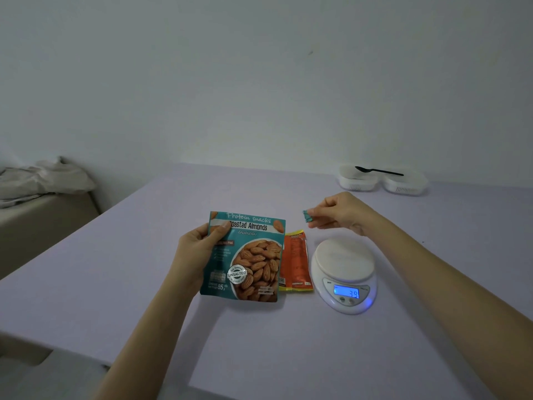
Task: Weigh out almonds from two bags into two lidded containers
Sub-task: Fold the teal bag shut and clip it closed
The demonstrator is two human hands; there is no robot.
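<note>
Left hand (199, 249) gripping teal almond bag (245, 258), right hand (337, 210) pinching torn teal strip (307, 217)

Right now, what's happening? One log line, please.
left hand: holds teal almond bag | right hand: pinches teal strip | orange bag: on table | scale: display lit

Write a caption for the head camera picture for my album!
The left hand holds the teal almond bag; right hand pinches a small teal scrap near the lit scale.

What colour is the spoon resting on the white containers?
The spoon is black; the head view shows it.
</note>
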